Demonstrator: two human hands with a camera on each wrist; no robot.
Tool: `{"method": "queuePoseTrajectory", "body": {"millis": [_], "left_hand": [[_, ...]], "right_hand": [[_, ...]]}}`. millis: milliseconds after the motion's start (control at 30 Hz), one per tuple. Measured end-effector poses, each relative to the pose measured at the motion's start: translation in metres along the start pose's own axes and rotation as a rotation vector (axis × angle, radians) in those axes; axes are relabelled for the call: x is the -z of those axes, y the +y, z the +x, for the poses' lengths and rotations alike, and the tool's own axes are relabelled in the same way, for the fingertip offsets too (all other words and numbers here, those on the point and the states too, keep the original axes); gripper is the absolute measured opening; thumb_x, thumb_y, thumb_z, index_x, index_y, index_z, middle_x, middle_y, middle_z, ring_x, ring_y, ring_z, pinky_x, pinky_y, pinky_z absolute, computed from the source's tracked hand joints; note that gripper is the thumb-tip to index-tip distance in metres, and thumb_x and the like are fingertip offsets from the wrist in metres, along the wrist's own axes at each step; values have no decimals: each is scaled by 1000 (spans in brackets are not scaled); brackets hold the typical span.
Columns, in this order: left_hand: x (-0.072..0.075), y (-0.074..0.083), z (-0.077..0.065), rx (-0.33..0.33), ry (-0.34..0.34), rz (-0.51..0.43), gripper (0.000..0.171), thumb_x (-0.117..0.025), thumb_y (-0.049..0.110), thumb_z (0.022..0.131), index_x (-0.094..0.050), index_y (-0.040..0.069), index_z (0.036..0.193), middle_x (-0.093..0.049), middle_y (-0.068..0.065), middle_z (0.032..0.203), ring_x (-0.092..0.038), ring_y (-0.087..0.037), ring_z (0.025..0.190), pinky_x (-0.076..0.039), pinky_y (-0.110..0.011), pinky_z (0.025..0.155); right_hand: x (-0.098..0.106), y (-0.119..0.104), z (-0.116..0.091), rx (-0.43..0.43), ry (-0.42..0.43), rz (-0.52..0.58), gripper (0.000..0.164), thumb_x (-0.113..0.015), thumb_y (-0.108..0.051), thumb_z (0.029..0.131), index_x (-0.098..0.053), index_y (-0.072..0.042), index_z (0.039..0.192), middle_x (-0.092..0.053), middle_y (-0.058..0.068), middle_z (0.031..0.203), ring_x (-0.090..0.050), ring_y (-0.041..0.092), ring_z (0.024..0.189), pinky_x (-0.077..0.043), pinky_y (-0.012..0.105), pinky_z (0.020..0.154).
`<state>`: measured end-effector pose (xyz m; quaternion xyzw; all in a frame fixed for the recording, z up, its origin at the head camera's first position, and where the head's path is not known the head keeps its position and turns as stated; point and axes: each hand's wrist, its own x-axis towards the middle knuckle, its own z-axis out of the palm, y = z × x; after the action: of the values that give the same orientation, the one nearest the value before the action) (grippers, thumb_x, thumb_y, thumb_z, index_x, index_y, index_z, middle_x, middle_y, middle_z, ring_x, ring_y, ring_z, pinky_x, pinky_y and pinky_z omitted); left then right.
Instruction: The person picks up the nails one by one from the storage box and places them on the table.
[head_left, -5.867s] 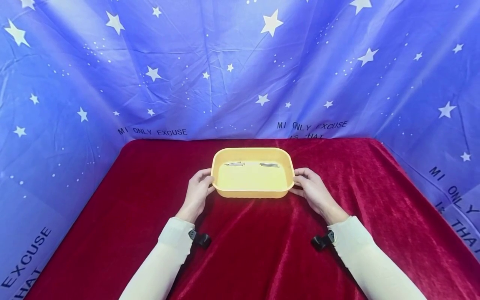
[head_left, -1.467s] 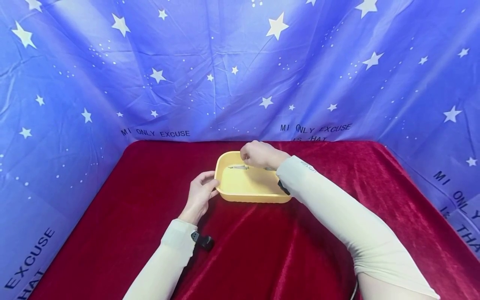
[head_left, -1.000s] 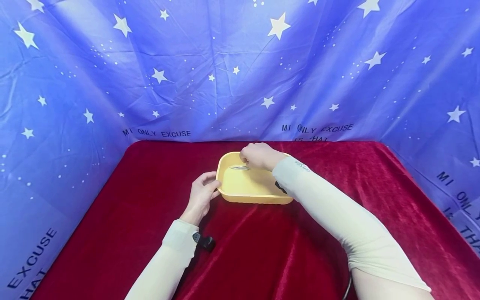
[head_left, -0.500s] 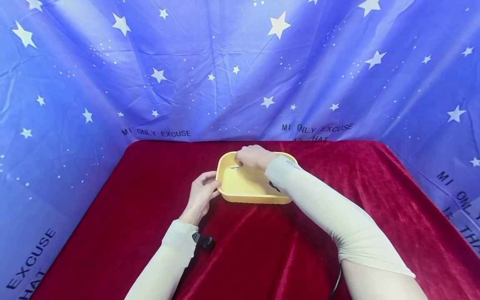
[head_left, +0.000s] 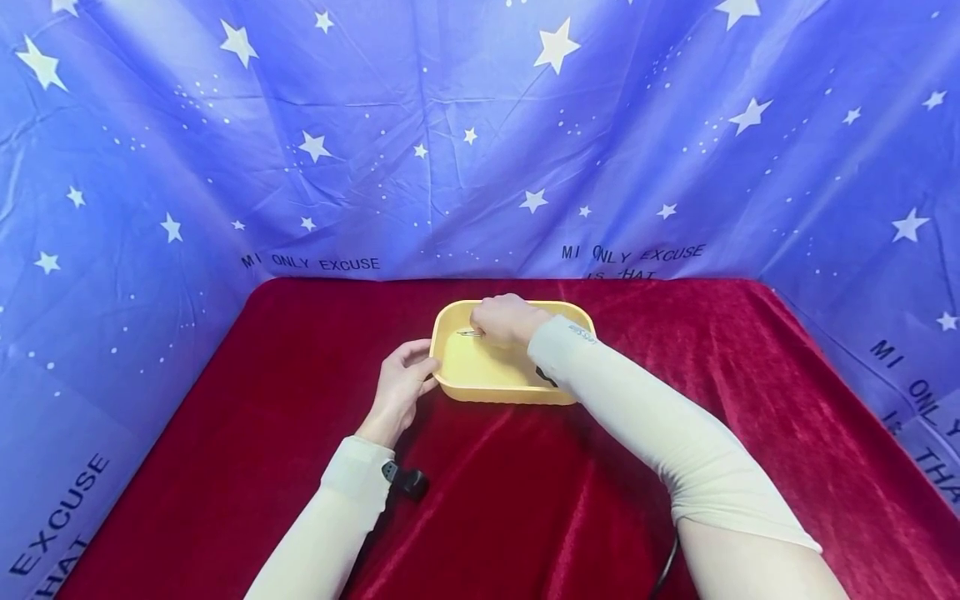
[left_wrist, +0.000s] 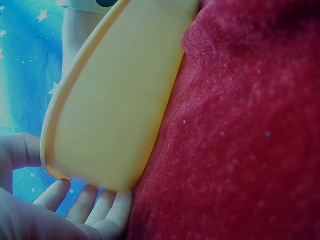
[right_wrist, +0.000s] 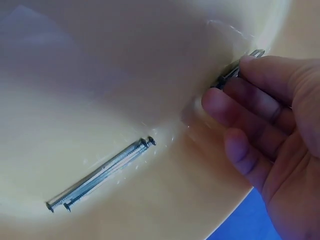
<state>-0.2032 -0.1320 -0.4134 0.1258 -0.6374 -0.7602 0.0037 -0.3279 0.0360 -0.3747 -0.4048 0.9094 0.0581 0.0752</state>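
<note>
A yellow rectangular tray (head_left: 480,393) stands on the red cloth in the head view. My left hand (head_left: 399,387) holds its left end; in the left wrist view the thumb is at the rim and the fingers lie against the outer wall (left_wrist: 115,110). My right hand (head_left: 506,319) reaches inside the tray. Its thumb and fingers pinch at a small group of metal nails (head_left: 468,333) by the far wall, mostly covered by the fingertips in the right wrist view. Another bundle of nails (right_wrist: 100,175) lies on the tray floor, hidden by my right hand and sleeve in the head view.
Red velvet cloth (head_left: 262,433) covers the table and has creases near the front. A blue curtain with stars (head_left: 420,200) hangs behind and along both sides. A black cable (head_left: 666,567) hangs below my right forearm.
My right hand has left the tray's right end, reached across inside it, and shifted slightly left and down onto the left nails, now covering part of them. The left hand keeps its place.
</note>
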Motion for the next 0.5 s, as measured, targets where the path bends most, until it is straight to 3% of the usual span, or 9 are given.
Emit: {"method": "queuePoseTrajectory", "body": {"millis": [500], "left_hand": [[1,1,0,8,-10,1,47,-57,-6,79,-57,-2,125,-59,-22,122,-58,-34,110,-53,-37,83]], "right_hand": [[-5,0,1,-32,21,30,32,-57,-5,84,-43,-19,58,-38,-1,63,-40,17,63,-40,33,61]]}}
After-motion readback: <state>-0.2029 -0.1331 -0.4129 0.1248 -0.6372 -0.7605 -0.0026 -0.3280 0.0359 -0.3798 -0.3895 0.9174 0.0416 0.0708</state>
